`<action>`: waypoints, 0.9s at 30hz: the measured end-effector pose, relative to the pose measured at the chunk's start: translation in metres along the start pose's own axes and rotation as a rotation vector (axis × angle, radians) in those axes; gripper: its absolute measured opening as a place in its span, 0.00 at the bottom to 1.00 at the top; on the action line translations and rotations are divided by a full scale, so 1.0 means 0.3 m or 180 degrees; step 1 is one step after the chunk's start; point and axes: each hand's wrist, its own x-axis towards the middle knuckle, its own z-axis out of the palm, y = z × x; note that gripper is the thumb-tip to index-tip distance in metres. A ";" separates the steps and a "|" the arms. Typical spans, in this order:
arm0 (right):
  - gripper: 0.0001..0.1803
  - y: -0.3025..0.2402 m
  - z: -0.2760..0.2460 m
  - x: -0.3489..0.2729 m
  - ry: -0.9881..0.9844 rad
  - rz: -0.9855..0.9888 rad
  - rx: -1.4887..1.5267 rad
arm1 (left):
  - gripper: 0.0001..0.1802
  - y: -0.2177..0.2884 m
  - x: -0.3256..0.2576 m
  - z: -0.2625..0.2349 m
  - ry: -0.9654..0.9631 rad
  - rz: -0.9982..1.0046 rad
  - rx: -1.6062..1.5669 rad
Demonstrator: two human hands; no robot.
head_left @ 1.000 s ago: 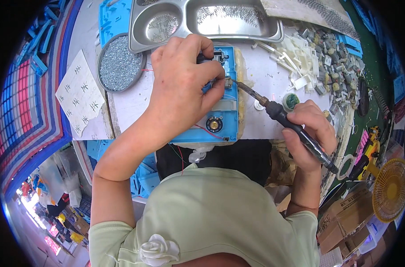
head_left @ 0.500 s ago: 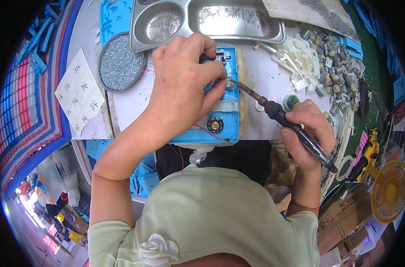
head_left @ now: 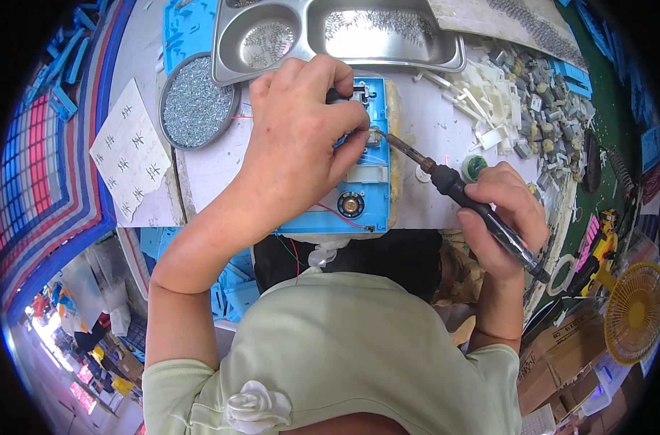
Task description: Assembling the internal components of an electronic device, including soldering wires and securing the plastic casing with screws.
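Observation:
A blue plastic casing (head_left: pixel 376 203) lies in front of me, with a round speaker (head_left: pixel 351 204), a white strip and thin red wires inside it. My right hand (head_left: pixel 509 214) grips a soldering iron (head_left: pixel 457 190) by its black handle. The iron's tip touches, or nearly touches, a small metal part (head_left: pixel 374 135) in the casing. Over the casing's left side arches my left hand (head_left: pixel 301 130), thumb and forefinger pinched together close to that tip. What those fingers pinch is hidden. A dark piece (head_left: pixel 337 94) shows beneath the curled forefinger.
Behind the casing stands a steel tray (head_left: pixel 312 58) with small metal pieces. A round bowl of screws (head_left: pixel 198 101) sits left, beside a marked paper sheet (head_left: pixel 131 152). White plastic parts (head_left: pixel 493 101) and grey parts (head_left: pixel 551 109) are heaped at right, near a small green-filled container (head_left: pixel 474 167).

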 end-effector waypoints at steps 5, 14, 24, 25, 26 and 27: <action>0.18 -0.012 -0.002 0.013 -0.0094 0.0019 -0.0110 | 0.09 0.005 0.003 -0.003 -0.0052 -0.0014 0.0042; 0.20 -0.048 -0.033 0.066 -0.0473 -0.0113 -0.0336 | 0.08 0.019 0.012 -0.010 -0.0112 -0.0002 0.0145; 0.20 -0.053 -0.046 0.054 -0.0336 -0.0044 -0.0379 | 0.07 0.019 0.014 -0.008 -0.0105 0.0017 0.0183; 0.20 -0.053 -0.045 0.054 -0.0350 -0.0048 -0.0366 | 0.07 0.018 0.014 -0.007 -0.0104 0.0018 0.0189; 0.20 -0.052 -0.042 0.055 -0.0363 -0.0053 -0.0351 | 0.07 0.019 0.015 -0.008 -0.0105 0.0020 0.0196; 0.20 -0.052 -0.039 0.056 -0.0375 -0.0057 -0.0336 | 0.07 0.020 0.015 -0.008 -0.0107 0.0023 0.0203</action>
